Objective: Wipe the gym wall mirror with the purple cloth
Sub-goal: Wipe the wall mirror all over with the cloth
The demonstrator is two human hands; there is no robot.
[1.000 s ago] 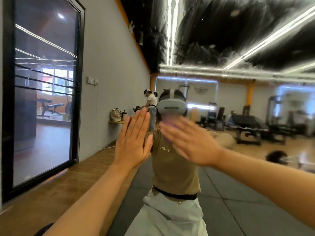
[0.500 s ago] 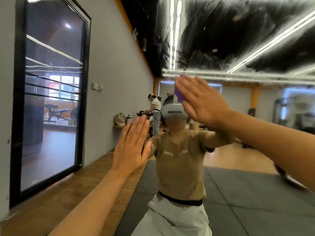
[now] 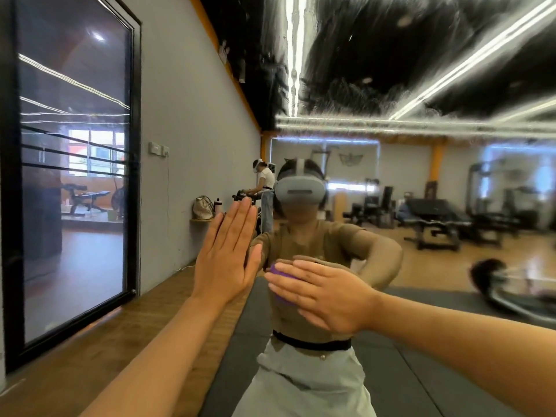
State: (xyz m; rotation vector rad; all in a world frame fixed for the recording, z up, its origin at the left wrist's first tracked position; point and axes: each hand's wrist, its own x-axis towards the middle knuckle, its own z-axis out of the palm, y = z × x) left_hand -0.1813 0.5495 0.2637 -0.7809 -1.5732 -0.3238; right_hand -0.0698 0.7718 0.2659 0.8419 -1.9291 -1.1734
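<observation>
Purple cloth (image 3: 278,276) pressed flat to the mirror (image 3: 391,182) under the right hand (image 3: 325,296).

Glass fills nearly the whole view, and the cloth sits just below its centre, showing only as a small purple patch past the fingertips at about 9 o'clock of the right hand; that hand lies on it with fingers straight and together, pointing left, pressing and not curled around it. At 10 o'clock from the cloth, just beside it, the left hand (image 3: 225,260) is flat on the glass, released, fingers straight and pointing up, grasping nothing. Both forearms reach in from the 6 o'clock edge. In the reflection, behind the hands, stands the person in a grey headset (image 3: 300,189), olive shirt and pale trousers. A black-framed door (image 3: 75,182) stands at 9 o'clock, and gym benches (image 3: 436,224) show at 3 o'clock.
</observation>
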